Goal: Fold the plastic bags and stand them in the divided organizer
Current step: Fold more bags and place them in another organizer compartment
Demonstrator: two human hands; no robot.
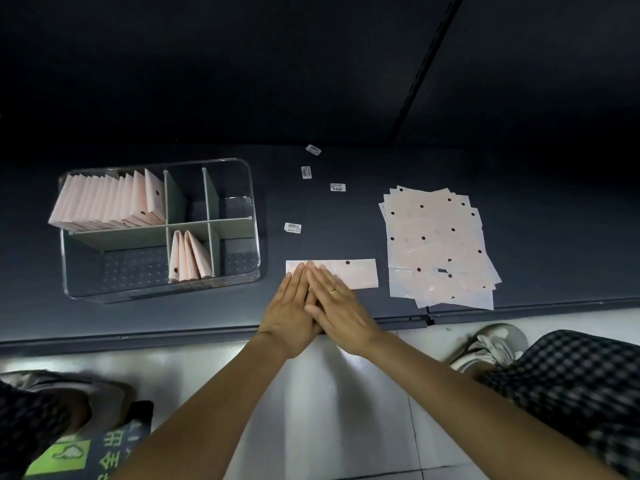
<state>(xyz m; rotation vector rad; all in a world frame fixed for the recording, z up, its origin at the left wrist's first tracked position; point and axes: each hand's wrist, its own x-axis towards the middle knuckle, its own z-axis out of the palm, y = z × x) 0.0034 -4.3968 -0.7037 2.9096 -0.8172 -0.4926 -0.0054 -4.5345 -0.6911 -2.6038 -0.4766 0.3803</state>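
A pale pink plastic bag (356, 273), folded into a long strip with a dark dot, lies flat near the table's front edge. My left hand (289, 310) and my right hand (337, 306) press flat on its left part, fingers straight, the right partly over the left. A loose stack of unfolded pink dotted bags (436, 244) lies to the right. The clear divided organizer (251, 188) sits at the left, with a row of folded bags (107, 202) standing in its back left compartment and a few folded bags (188, 256) in a front middle one.
Several small white barcode labels (292, 227) are scattered on the dark table (173, 317) between organizer and bag stack. Below the table edge are a pale floor, my shoes, and a bag with green print (72, 455) at lower left.
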